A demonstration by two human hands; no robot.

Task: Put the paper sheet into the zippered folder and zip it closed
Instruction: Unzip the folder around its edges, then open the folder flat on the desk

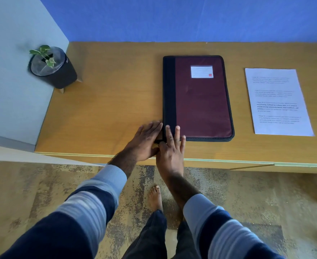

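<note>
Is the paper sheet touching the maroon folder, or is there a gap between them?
Apart. The head view shows a bare strip of wooden desk between the folder and the paper sheet lying to its right.

A closed maroon zippered folder (200, 98) with a black spine lies flat on the wooden worktop (116, 101). A printed paper sheet (277, 101) lies just beside it to the right, apart from it. Both hands meet at the folder's near left corner: the left hand (144, 143) lies flat on the worktop against the spine, and the right hand (171, 148) rests its fingers (177, 131) spread on the cover. A potted plant (51, 66) stands at the far left.
</note>
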